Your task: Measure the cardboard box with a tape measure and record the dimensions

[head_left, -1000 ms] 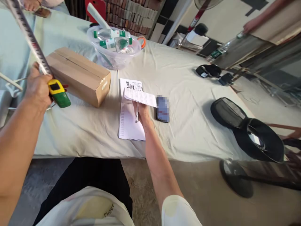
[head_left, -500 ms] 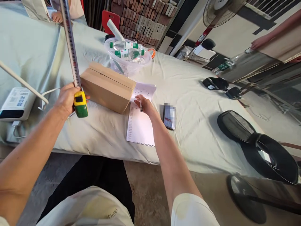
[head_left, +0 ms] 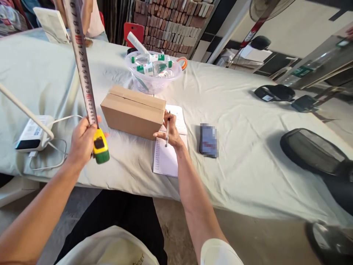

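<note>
My left hand (head_left: 84,141) is closed round a yellow and green tape measure (head_left: 100,147). Its metal blade (head_left: 84,70) is pulled out and rises past the top of the view. To the right lies a closed brown cardboard box (head_left: 129,116) on the cloth. My right hand (head_left: 172,131) is at the box's right end, with a pen (head_left: 167,129) held between its fingers. The thumb reaches to the box's lower right corner; the other fingertips are partly hidden. Under this hand is a printed notepad (head_left: 169,158), partly covered by the hand and forearm.
Beyond the box stands a clear basin (head_left: 143,84) holding plastic bottles. A phone (head_left: 209,141) lies right of the notepad. A white power bank (head_left: 35,134) with cables sits at the left. Black headsets (head_left: 274,92) lie farther right. Another person (head_left: 92,18) is across the table.
My right hand has gone from the notepad to the box's right end, its thumb now spread and the pen still held. The left hand keeps the tape measure; the view has shifted.
</note>
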